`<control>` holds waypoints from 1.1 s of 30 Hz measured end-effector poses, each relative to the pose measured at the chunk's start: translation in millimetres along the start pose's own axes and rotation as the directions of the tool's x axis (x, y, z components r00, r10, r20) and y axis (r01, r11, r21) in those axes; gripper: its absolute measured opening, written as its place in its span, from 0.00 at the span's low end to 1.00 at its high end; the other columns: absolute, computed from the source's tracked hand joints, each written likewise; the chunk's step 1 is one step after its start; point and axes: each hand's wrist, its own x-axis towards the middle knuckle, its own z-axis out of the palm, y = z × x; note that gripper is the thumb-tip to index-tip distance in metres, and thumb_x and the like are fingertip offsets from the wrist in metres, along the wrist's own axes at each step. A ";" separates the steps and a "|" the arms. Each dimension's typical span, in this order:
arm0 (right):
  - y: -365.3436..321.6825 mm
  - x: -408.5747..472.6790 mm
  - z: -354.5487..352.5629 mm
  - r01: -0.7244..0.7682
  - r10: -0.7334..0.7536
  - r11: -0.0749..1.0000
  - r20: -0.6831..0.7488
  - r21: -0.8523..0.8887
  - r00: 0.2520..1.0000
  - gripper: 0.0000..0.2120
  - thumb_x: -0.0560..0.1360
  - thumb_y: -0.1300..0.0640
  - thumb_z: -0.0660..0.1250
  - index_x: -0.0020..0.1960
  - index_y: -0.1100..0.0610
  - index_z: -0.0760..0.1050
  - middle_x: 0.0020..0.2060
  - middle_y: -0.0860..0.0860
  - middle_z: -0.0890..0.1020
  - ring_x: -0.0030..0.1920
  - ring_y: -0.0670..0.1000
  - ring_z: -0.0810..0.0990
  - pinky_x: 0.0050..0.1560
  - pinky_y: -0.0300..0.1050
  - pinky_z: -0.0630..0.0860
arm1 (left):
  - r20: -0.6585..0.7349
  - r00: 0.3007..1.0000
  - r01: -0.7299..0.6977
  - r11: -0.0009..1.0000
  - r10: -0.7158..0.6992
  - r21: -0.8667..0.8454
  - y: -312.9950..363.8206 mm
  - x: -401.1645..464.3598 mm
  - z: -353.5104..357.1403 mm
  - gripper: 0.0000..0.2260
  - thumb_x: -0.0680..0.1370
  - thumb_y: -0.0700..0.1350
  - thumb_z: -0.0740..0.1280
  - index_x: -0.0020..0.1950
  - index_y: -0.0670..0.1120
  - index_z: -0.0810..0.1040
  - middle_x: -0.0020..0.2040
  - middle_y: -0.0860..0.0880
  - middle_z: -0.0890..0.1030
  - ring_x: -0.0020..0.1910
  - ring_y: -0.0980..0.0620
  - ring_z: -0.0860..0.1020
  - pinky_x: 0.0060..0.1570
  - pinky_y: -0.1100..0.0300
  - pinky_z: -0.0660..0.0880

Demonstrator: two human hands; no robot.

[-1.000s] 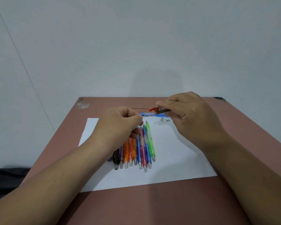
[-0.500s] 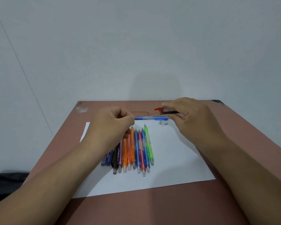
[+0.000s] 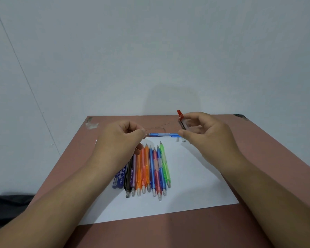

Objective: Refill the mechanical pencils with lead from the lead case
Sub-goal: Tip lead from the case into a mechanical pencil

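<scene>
While left fingers [image 3: 139, 133] pinch the blue pencil's [image 3: 162, 134] tip, right fingers [image 3: 191, 119] pinch the lead case [image 3: 182, 122] above it.

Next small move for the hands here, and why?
Probably tip the lead case toward the blue pencil and feed a lead in. The right hand grips the case upright, red cap up, above the pencil's right end; the left hand pinches near its other end, with the pencil level between the hands.

Perhaps office: bare desk [image 3: 258, 144], wall [image 3: 150, 51].
</scene>
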 end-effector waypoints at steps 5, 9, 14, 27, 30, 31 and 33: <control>-1.6 -1.5 1.7 -0.043 0.042 0.988 0.013 0.148 0.999 0.15 0.72 0.54 0.78 0.54 0.41 0.78 0.49 0.41 0.82 0.49 0.42 0.83 0.42 0.37 0.83 | -0.003 1.000 -0.003 1.000 0.003 0.016 -0.9 0.5 0.3 0.07 0.79 0.52 0.69 0.44 0.50 0.81 0.36 0.55 0.85 0.35 0.56 0.84 0.43 0.53 0.83; -2.8 -1.3 4.5 -0.082 0.069 0.965 0.063 0.248 0.996 0.17 0.73 0.59 0.77 0.55 0.43 0.78 0.48 0.45 0.85 0.49 0.48 0.86 0.46 0.48 0.85 | -0.003 1.000 -0.014 1.000 0.014 0.025 -1.2 0.3 0.8 0.08 0.79 0.52 0.69 0.45 0.49 0.81 0.36 0.55 0.85 0.35 0.57 0.84 0.41 0.57 0.82; -4.3 0.3 3.3 -0.137 0.092 0.897 0.125 0.421 0.988 0.19 0.77 0.66 0.71 0.63 0.48 0.77 0.49 0.49 0.86 0.52 0.50 0.86 0.52 0.48 0.84 | -0.009 1.000 -0.027 0.999 0.027 0.033 -1.1 -0.7 1.5 0.08 0.79 0.52 0.68 0.44 0.50 0.81 0.35 0.55 0.85 0.35 0.58 0.83 0.39 0.58 0.80; -6.2 -0.6 0.2 -0.292 0.024 0.671 0.374 0.682 0.927 0.28 0.75 0.64 0.66 0.71 0.42 0.72 0.51 0.59 0.84 0.55 0.62 0.85 0.51 0.53 0.85 | -0.015 0.999 -0.039 0.999 0.040 0.023 -2.2 -0.5 1.0 0.08 0.79 0.53 0.68 0.45 0.50 0.81 0.35 0.55 0.84 0.35 0.57 0.83 0.42 0.55 0.83; -6.6 -0.9 -0.4 -0.321 0.036 0.667 0.401 0.672 0.915 0.26 0.75 0.64 0.66 0.70 0.44 0.73 0.51 0.60 0.85 0.52 0.63 0.86 0.48 0.52 0.85 | -0.016 0.999 -0.041 0.998 0.042 0.036 -3.0 0.1 1.6 0.08 0.79 0.53 0.68 0.46 0.50 0.81 0.35 0.56 0.84 0.36 0.59 0.83 0.38 0.58 0.81; -7.0 -1.3 -0.5 -0.327 0.042 0.673 0.408 0.664 0.912 0.26 0.75 0.64 0.66 0.70 0.45 0.73 0.51 0.61 0.85 0.51 0.62 0.86 0.47 0.52 0.85 | -0.016 0.999 -0.040 0.998 0.041 0.043 -3.1 0.3 1.7 0.08 0.79 0.54 0.68 0.46 0.50 0.81 0.35 0.56 0.84 0.36 0.59 0.83 0.37 0.60 0.80; -8.5 -2.3 -0.7 -0.335 0.048 0.687 0.419 0.645 0.907 0.24 0.75 0.63 0.66 0.69 0.47 0.72 0.52 0.63 0.85 0.48 0.61 0.87 0.45 0.51 0.85 | -0.017 0.999 -0.036 0.999 0.037 0.040 -3.4 0.9 2.2 0.08 0.79 0.53 0.68 0.46 0.50 0.81 0.35 0.56 0.84 0.35 0.59 0.83 0.37 0.61 0.79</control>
